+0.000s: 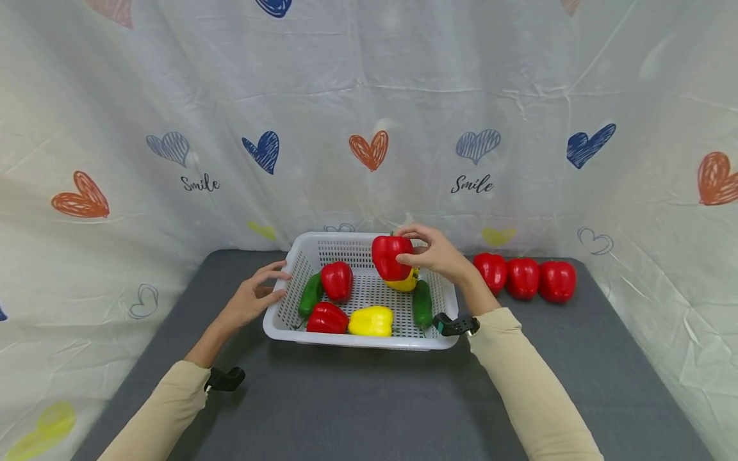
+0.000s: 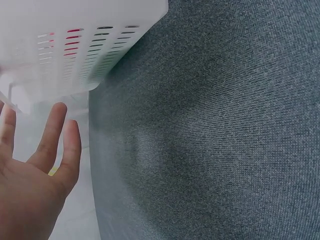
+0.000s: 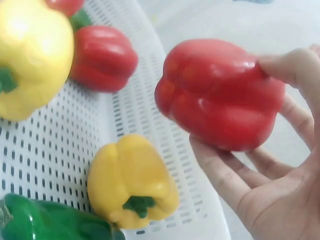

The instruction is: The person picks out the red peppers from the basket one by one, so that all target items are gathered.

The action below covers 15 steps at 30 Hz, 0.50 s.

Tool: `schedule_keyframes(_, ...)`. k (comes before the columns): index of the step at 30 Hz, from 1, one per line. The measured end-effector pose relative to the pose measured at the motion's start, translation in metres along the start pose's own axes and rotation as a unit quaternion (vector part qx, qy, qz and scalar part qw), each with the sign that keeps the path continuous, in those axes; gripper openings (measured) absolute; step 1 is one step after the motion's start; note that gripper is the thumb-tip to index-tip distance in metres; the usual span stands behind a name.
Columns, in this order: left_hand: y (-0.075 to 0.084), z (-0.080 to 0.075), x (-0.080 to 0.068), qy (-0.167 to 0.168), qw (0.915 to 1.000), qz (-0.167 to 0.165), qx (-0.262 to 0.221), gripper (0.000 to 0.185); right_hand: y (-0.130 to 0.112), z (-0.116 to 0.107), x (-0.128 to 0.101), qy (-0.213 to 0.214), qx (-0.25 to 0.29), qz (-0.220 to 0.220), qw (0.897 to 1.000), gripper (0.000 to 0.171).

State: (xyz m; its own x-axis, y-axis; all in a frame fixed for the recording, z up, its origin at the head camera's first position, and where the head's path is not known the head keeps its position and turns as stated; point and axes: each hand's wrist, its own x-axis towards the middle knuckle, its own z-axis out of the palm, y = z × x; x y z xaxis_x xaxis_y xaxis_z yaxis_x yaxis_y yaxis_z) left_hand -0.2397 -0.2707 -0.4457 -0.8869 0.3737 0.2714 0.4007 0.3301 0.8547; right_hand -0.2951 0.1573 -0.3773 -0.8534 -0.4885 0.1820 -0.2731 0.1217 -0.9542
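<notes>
My right hand grips a red bell pepper between thumb and fingers, above the far right part of a white plastic basket. In the right wrist view the held pepper hangs clear of the yellow bell pepper below it. At the basket's left rim is my left hand, its fingers spread and touching or almost touching the edge. Inside the basket lie two red bell peppers, a front yellow bell pepper, a green chili-like pepper and a cucumber-like green vegetable.
Three more red bell peppers stand in a row on the dark grey table, right of the basket. A pale curtain with printed hearts hangs behind the table's far edge.
</notes>
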Motion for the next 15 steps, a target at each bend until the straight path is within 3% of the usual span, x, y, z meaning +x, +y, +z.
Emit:
schedule_keyframes(9, 0.002, 0.001, 0.000, 0.000, 1.0000, 0.000, 0.003, 0.035, -0.003, -0.007, -0.005, -0.008, -0.001, -0.003, 1.000, 0.059)
schedule_keyframes(15, 0.002, 0.001, 0.000, 0.002, 1.0000, -0.002, 0.001, 0.035, -0.006, -0.018, -0.014, -0.003, 0.030, 0.007, 1.000, 0.060)
